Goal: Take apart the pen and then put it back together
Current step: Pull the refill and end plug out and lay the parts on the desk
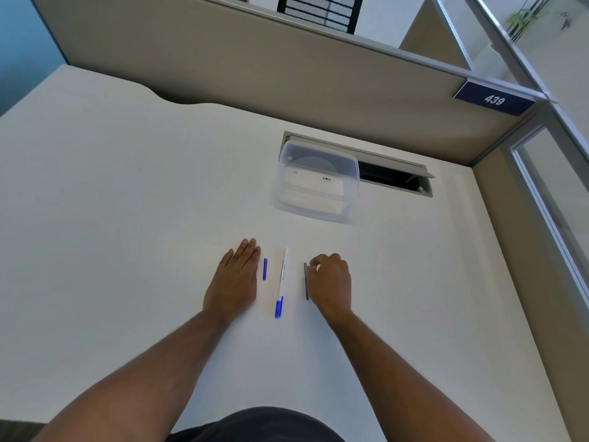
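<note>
The pen lies in pieces on the white desk [127, 202]. A white barrel [283, 275] with a blue end cap [279, 307] lies lengthwise between my hands. A small blue piece [265, 268] rests just right of my left hand [237, 277], which lies flat, palm down, fingers together, holding nothing. A thin dark refill [306, 280] lies left of my right hand [330, 282]. That hand's fingers are curled, with the fingertips touching the refill's far end. I cannot tell whether they pinch it.
A clear plastic box [317, 183] stands on the desk beyond the pen parts. Behind it is an open cable slot [392, 178]. A beige partition [255, 74] closes the far side, with a sign reading 439 [494, 99] at the right.
</note>
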{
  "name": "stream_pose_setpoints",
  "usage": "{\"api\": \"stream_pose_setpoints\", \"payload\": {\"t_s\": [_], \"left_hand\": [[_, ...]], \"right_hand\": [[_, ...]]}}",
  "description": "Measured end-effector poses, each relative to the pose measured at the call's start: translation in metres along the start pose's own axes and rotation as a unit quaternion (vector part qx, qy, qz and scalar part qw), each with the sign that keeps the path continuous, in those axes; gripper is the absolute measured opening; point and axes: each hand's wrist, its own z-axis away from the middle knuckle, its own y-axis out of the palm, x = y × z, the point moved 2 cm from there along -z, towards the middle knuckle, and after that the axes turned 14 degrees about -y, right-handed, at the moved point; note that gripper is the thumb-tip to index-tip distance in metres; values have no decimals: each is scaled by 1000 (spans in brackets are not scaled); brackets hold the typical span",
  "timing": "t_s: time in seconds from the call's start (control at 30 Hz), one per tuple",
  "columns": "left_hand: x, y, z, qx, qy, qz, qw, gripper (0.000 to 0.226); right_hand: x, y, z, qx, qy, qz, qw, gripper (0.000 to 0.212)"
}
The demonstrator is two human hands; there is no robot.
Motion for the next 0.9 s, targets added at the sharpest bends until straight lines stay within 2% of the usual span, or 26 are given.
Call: {"api": "stream_pose_setpoints", "payload": {"t_s": [0.1, 0.5, 0.77, 0.9], "left_hand": [[-1, -1, -1, 1, 0, 0, 1000, 57], [0, -2, -1, 13, -6, 2, 1000, 58], [-2, -5, 0, 14, -4, 0, 1000, 58], [-3, -7, 1, 10, -1, 7, 1000, 56]], "right_hand": [[-5, 5, 0, 36, 29, 4, 999, 16], [2, 19, -1, 78, 65, 41, 994, 14], [12, 16, -7, 110, 40, 49, 992, 9], [16, 2, -26, 86, 16, 39, 995, 6]]}}
